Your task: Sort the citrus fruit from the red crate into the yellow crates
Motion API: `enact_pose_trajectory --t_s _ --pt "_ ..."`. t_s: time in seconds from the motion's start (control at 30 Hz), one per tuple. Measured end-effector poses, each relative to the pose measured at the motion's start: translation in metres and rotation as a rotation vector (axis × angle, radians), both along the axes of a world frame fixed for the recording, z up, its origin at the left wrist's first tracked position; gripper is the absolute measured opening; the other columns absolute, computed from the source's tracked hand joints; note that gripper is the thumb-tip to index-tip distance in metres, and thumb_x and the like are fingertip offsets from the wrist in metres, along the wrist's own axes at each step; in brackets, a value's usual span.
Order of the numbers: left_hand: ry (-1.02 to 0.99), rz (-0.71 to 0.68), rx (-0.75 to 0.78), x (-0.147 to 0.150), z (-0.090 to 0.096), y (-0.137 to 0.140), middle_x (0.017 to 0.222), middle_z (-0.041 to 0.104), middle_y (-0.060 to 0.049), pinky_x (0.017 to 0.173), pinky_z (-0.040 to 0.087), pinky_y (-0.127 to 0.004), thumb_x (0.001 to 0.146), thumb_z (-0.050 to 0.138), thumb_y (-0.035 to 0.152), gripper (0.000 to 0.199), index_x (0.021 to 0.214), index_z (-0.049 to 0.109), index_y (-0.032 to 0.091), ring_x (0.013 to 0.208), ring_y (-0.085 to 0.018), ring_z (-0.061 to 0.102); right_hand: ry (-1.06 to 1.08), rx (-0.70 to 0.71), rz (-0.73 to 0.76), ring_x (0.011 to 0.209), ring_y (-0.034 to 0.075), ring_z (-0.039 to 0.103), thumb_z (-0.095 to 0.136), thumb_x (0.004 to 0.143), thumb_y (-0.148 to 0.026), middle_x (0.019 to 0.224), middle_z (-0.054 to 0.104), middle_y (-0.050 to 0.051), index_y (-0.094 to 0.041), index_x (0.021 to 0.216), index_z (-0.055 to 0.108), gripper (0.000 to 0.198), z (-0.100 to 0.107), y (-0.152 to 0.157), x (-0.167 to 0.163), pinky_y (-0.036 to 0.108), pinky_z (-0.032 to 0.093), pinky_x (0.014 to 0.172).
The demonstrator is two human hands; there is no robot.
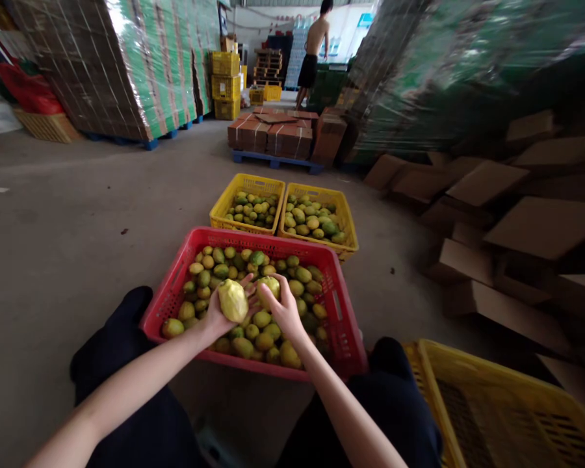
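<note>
My left hand (216, 318) is palm up and cradles a large, lumpy, pale yellow-green fruit (233, 301). Just to its right, my right hand (286, 304) grips a smaller yellow-green fruit (268, 290) between thumb and fingers. The two hands are close together, and some of the left fingers reach toward the right-hand fruit. Both are above a red plastic crate (346, 325), which holds many green and yellow fruits (244, 347) of differing size. The exact kind of fruit is not certain; they look lemon-like.
Beyond the red crate stand two yellow crates (216, 211) of similar fruit. Another yellow crate (433, 383) is by my right knee. Cardboard boxes (487, 188) are heaped at right. A blue pallet (273, 160) carries flat cartons. Farther back, a person (316, 39) stands among wrapped stacks.
</note>
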State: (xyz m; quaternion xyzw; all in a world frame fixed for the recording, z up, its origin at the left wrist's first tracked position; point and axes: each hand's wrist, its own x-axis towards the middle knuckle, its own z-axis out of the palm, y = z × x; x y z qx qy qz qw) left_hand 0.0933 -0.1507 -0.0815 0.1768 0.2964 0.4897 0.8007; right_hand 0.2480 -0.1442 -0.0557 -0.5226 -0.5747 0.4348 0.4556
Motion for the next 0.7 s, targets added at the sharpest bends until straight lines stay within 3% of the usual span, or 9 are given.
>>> enact_pose_trajectory --t_s 0.1,0.17,0.27,0.37,0.5,0.6,0.7 --pt "0.093 -0.031 0.019 0.001 -0.009 -0.001 0.088 0.068 -0.009 0.072 0.054 -0.042 0.076 0.034 0.065 0.057 0.096 0.062 0.02 0.089 -0.026 0.066 -0.21 0.156 0.146 0.128 0.027 0.043 0.051 0.084 -0.051 0.135 0.046 0.014 -0.022 0.129 0.045 0.054 -0.009 -0.006 -0.003 0.048 0.038 0.104" --pt "0.159 -0.007 0.002 0.003 -0.017 -0.002 0.082 0.068 -0.007 0.073 0.054 -0.04 0.08 0.027 0.066 0.06 0.091 0.063 0.02 0.086 -0.025 0.067 -0.342 0.171 0.22 0.138 0.032 0.029 0.053 0.082 -0.054 0.144 0.036 0.016 -0.023 0.136 0.04 0.064 -0.015 -0.014 -0.008 0.055 0.034 0.105" --pt "0.179 0.009 -0.018 0.008 -0.026 -0.005 0.084 0.069 -0.007 0.079 0.053 -0.039 0.085 0.019 0.064 0.064 0.09 0.064 0.018 0.091 -0.026 0.066 -0.516 0.233 0.193 0.139 0.042 0.019 0.066 0.07 -0.057 0.146 0.034 0.018 -0.022 0.134 0.045 0.076 -0.021 -0.027 -0.019 0.065 0.032 0.102" --pt "0.166 0.092 -0.122 0.011 -0.026 -0.009 0.084 0.069 -0.007 0.082 0.052 -0.037 0.087 0.028 0.055 0.051 0.089 0.063 0.017 0.09 -0.024 0.067 -0.583 0.329 0.118 0.136 0.045 0.025 0.072 0.064 -0.053 0.141 0.041 0.019 -0.02 0.125 0.053 0.072 -0.023 -0.033 -0.027 0.067 0.033 0.1" --pt "0.2 0.234 -0.141 0.008 -0.017 -0.008 0.077 0.068 -0.002 0.08 0.052 -0.031 0.085 0.044 0.041 0.029 0.092 0.062 0.019 0.083 -0.019 0.067 -0.565 0.525 0.156 0.128 0.038 0.042 0.071 0.069 -0.042 0.122 0.059 0.016 -0.019 0.128 0.047 0.067 -0.023 -0.035 -0.032 0.065 0.03 0.104" --pt "0.104 0.189 -0.132 0.003 -0.005 0.004 0.076 0.068 -0.005 0.08 0.052 -0.034 0.084 0.044 0.042 0.033 0.088 0.063 0.015 0.082 -0.021 0.066 -0.48 0.707 0.204 0.115 0.031 0.054 0.068 0.074 -0.033 0.115 0.062 0.014 -0.02 0.132 0.039 0.066 -0.02 -0.036 -0.031 0.057 0.036 0.104" --pt "-0.019 0.215 -0.11 -0.008 0.013 0.021 0.075 0.068 -0.008 0.077 0.053 -0.036 0.083 0.042 0.04 0.035 0.08 0.063 0.013 0.077 -0.022 0.066 -0.366 0.755 0.151 0.108 0.027 0.058 0.068 0.074 -0.028 0.116 0.061 0.013 -0.023 0.132 0.037 0.066 -0.013 -0.034 -0.024 0.048 0.048 0.094"
